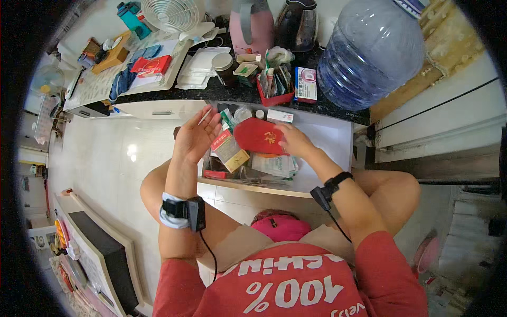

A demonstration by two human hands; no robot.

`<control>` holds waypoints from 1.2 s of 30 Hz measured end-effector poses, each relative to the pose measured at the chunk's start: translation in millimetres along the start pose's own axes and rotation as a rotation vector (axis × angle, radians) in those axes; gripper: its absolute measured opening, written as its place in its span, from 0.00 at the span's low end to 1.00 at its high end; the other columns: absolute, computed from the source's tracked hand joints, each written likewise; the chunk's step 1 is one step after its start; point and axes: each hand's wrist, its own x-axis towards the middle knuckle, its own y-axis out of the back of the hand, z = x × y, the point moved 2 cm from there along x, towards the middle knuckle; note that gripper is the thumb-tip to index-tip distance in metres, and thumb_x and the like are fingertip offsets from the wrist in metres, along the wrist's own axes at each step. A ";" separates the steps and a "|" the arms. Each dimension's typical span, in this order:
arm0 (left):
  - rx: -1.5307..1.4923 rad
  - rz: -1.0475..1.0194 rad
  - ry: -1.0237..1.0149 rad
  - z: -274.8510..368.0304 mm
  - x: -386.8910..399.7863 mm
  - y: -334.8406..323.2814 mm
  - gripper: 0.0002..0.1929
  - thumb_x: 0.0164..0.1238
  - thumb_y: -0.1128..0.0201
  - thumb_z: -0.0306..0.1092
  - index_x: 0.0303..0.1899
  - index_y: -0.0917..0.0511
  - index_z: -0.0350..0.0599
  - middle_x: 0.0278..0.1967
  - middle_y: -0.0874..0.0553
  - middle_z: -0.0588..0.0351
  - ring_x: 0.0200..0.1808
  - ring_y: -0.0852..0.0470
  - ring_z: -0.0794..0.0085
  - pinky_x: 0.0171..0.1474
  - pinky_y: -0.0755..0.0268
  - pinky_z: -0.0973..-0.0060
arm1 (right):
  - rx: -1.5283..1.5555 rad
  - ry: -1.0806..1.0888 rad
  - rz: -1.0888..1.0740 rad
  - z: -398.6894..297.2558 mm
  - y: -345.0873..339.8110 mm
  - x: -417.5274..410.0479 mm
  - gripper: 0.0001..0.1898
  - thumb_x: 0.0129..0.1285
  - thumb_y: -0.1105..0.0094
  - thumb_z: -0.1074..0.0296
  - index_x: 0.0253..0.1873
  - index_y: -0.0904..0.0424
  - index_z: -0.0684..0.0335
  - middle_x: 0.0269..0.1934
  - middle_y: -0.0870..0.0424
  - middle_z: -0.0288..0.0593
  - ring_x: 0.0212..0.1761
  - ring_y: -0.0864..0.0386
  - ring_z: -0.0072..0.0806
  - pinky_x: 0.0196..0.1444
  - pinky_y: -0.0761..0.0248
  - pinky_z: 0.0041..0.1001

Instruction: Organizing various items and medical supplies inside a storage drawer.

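My left hand is palm up over the left end of an open drawer, with a thin white stick held at its fingers. My right hand grips the right edge of a flat red oval piece, like an insole or pouch, bearing a gold emblem. This lies over the drawer's contents. Left of it, a yellow, grey and red box rests at a slant. Clear plastic packets are below the red piece. A small white box and a white-capped bottle sit towards the back.
On the black countertop above the drawer stand a large water bottle, a pink kettle, a dark kettle, a red basket, a medicine box and a lidded jar. A white fan is at the back left.
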 end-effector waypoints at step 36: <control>0.067 0.139 -0.216 16.0 23.0 28.0 0.13 0.68 0.42 0.36 0.50 0.24 0.44 0.46 0.20 0.59 0.48 0.21 0.69 0.52 0.30 0.70 | 0.267 -0.123 -0.309 -32.0 6.9 67.0 0.21 0.52 0.31 0.70 0.52 0.24 0.66 0.40 0.16 0.47 0.43 0.19 0.34 0.48 0.28 0.31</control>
